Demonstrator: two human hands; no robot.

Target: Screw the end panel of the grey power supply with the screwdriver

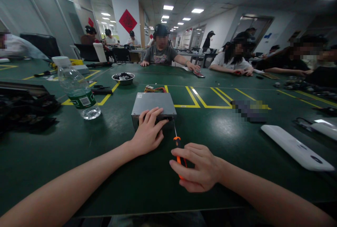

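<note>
A grey metal computer power supply lies on the green table in front of me, with a bundle of coloured wires at its far side. My left hand grips its near edge, some fingers over the top and others against the front face. My right hand is closed around the orange and black handle of a screwdriver. The screwdriver's shaft points away from me, and its tip meets the front right corner of the power supply. Whether the tip sits in a screw is too small to tell.
A water bottle stands at left near dark parts. Beyond is a metal bowl with small items. At right lie a white elongated device and a dark pixelated object. Across the table a person sits.
</note>
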